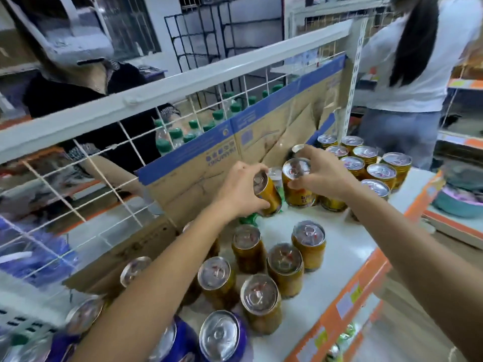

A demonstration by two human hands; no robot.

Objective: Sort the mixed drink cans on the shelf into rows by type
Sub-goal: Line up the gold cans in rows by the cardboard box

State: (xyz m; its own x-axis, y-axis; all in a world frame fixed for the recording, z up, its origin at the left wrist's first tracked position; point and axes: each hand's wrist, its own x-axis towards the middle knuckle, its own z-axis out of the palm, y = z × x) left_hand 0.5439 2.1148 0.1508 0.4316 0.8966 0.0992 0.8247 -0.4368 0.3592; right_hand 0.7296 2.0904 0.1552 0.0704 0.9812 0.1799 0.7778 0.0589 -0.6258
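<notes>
**2 hands, 1 gold can each, at the back of the shelf**

Head view: the left hand [241, 190] has its fingers and thumb curled round a tilted gold can [269, 195], whose top leans to the left. The can's lower end hangs just above a green item [248, 219], too hidden to name. Just beside it, the right hand [322, 176] pinches an upright gold can [298, 188] at the rim, thumb on the near side and fingers arched over the far side. I cannot tell whether its base touches the white shelf [339, 257].

The 2 held cans sit close to a cardboard box [209, 165] with a blue band along the shelf's back. To their right, a cluster of gold cans [366, 163] stands packed together in rows. Nearer the camera, a loose group of amber cans [261, 270] stands between the forearms. Blue cans [222, 335] are at the bottom edge.

Behind a white wire grid [125, 142] are green-capped bottles [196, 129] and a person in a dark top [91, 100]. A person in a white top [418, 61] stands at the far right.
</notes>
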